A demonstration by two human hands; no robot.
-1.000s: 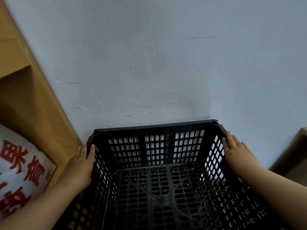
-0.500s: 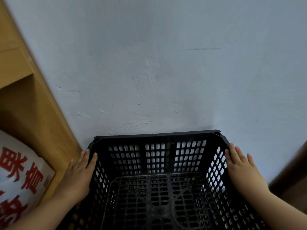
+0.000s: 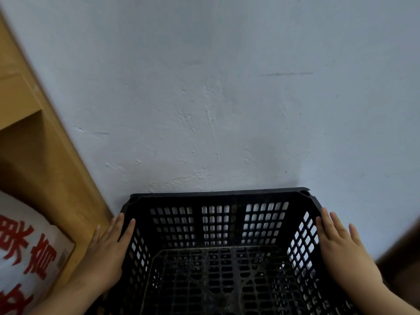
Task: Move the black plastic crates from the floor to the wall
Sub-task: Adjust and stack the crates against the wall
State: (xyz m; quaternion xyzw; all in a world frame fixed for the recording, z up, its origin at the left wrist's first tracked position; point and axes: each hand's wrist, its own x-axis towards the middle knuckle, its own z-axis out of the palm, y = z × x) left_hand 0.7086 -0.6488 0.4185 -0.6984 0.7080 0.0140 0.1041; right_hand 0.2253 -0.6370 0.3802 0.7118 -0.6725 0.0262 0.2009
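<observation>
One black plastic crate point(image 3: 218, 253), empty and upright, held between two hands with its far rim at the wall point(image 3: 227, 98); whether rim and plaster actually touch cannot be told from this angle. The left hand point(image 3: 106, 253) lies flat on the outside of the crate's left side, fingers straight and close together, thumb on the rim. The right hand point(image 3: 341, 253) mirrors it on the right side, fingers extended and slightly spread. Neither hand curls under an edge: the hold appears to be inward palm pressure only. Beyond the left hand's knuckles stands a wooden shelf unit point(image 3: 52, 169), with a white sack printed in red characters point(image 3: 29, 251) lower in it.

Likely faults: the smooth perforated sides slipping through flat palms if pressure eases; the left fingers being pinched between crate and shelf, the gap there being narrow; the crate settling skewed against the wall.

Count: crates, one; hands, two; shelf units, one; sacks, one.
</observation>
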